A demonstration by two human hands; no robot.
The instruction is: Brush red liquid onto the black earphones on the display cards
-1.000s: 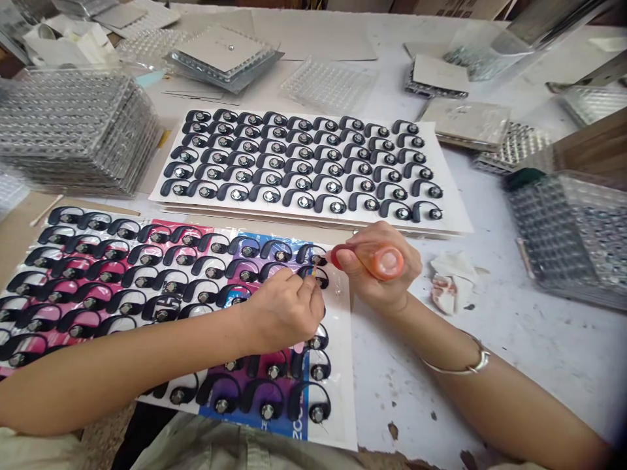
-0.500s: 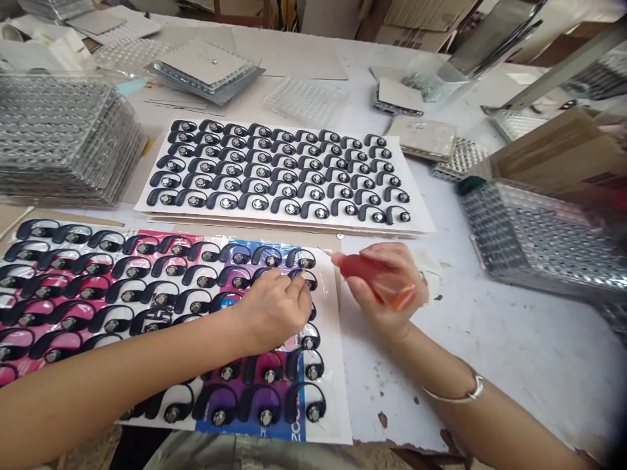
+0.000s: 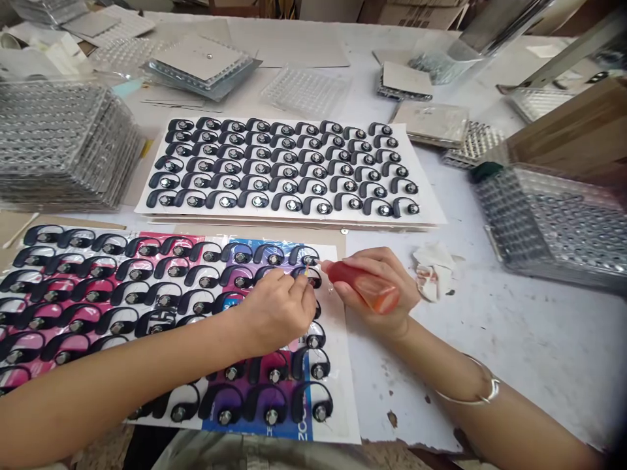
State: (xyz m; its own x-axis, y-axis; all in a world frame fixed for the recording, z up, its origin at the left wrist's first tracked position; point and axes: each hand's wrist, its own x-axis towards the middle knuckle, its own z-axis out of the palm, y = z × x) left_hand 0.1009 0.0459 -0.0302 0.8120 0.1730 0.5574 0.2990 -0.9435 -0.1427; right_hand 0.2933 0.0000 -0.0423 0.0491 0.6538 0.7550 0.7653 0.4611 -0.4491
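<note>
Item: we found the left hand (image 3: 277, 310) pinching a stick (image 3: 306, 273) and the right hand (image 3: 379, 287) clamped on a bottle (image 3: 365, 287) at frame centre, over the near sheet's (image 3: 337, 365) right-end earhooks (image 3: 304, 258). Far sheet (image 3: 426, 196) looked filled.

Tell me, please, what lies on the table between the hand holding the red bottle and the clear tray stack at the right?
In the head view, a crumpled stained tissue lies between the right hand, gripping the red bottle, and the clear tray stack; otherwise bare white tabletop.

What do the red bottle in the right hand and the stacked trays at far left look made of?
Red bottle: soft translucent plastic, since light glows through its orange base. Stacked trays: thin clear moulded plastic, glossy, with rows of glinting dimpled pockets.
</note>
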